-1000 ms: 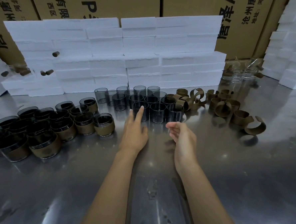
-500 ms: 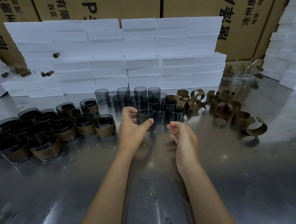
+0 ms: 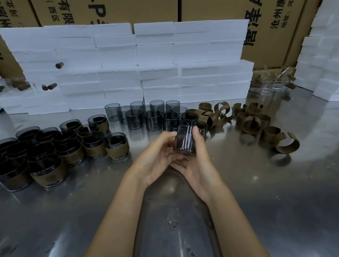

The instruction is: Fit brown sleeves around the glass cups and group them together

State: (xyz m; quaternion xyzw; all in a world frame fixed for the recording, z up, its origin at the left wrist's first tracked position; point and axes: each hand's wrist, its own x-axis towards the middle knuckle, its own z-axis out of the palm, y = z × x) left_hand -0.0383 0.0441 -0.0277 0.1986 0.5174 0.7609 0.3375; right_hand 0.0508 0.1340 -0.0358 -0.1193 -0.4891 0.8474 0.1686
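My left hand and right hand hold one smoked glass cup above the desk, fingers clamped on its sides. Sleeved cups sit grouped at left; loose brown sleeves lie at right

Printed black text stands only on the cardboard boxes along the top of the frame. Upper left, one box shows "技有限", "(西区" and large "—P". Upper right, another box shows "沧州", "地址:" and a large "A", its other big characters cut off or turned sideways.
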